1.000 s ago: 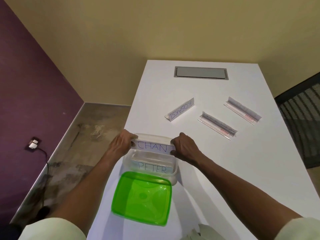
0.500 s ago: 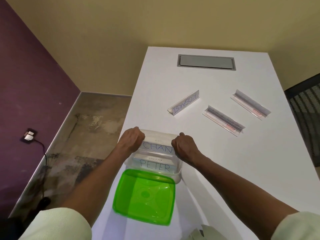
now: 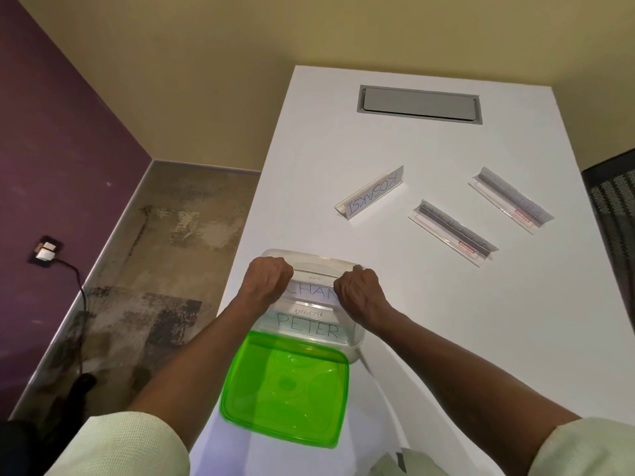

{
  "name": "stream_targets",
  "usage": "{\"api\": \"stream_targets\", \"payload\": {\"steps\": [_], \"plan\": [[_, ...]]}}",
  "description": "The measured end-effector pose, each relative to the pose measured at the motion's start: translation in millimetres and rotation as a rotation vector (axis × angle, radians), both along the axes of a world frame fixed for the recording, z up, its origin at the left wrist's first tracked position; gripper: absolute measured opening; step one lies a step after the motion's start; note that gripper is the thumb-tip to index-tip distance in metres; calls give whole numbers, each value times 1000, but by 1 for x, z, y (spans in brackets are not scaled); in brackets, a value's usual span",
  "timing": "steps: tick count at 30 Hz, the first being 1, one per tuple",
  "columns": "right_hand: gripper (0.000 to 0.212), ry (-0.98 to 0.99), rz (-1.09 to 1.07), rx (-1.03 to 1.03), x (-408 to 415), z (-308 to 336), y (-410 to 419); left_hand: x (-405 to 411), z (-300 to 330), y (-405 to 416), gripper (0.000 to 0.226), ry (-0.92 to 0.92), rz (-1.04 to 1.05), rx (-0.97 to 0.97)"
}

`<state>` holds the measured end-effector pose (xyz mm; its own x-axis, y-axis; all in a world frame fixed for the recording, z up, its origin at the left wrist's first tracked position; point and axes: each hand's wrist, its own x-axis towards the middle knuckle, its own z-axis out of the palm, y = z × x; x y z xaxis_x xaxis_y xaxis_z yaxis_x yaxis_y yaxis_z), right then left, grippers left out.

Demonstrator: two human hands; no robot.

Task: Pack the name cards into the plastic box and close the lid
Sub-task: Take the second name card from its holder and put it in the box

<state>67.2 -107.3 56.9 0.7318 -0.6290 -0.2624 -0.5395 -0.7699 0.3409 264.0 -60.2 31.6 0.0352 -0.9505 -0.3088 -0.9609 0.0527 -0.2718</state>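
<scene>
A clear plastic box (image 3: 355,340) stands near the table's left edge. Inside it a card reading PETER (image 3: 309,329) lies nearest me, with another card behind it. My left hand (image 3: 269,278) and my right hand (image 3: 359,290) grip the two ends of a card reading CHAN (image 3: 311,292), held low inside the box. The green lid (image 3: 285,389) lies flat on the table just in front of the box. Three more name cards lie farther out: KOSAKSI (image 3: 372,194), one in the middle (image 3: 453,233) and one at the right (image 3: 510,201).
The white table (image 3: 429,304) has a grey cable hatch (image 3: 419,104) at its far end. A dark mesh chair (image 3: 615,207) stands at the right edge. To the left the floor drops away, with a wall socket and cable (image 3: 46,252).
Both hands have lowered the CHAN card deeper into the box. The camera has tilted a little, so the table sits lower in view.
</scene>
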Motion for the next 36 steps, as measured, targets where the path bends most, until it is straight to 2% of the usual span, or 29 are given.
{"api": "stream_targets", "payload": {"steps": [2,6,11,16,25,32,36], "plan": [[31,56,27,-20,2,-3,1,0,-3,0,27,-1,19,-10],[30,23,101,79,3,-14,2,-3,-6,0,25,-2,61,-11],[32,-83,68,196,5,-25,-1,-4,-8,1,22,-16,97,5],[33,-94,35,200,10,-28,-3,-3,-8,4,19,-41,79,18],[31,-127,-15,229,10,-23,0,-9,-1,9,19,16,94,-14],[26,-295,-17,236,9,1,4,-22,23,2,23,56,182,-142],[26,-452,-54,249,-9,16,3,-32,29,2,20,216,278,-262]]}}
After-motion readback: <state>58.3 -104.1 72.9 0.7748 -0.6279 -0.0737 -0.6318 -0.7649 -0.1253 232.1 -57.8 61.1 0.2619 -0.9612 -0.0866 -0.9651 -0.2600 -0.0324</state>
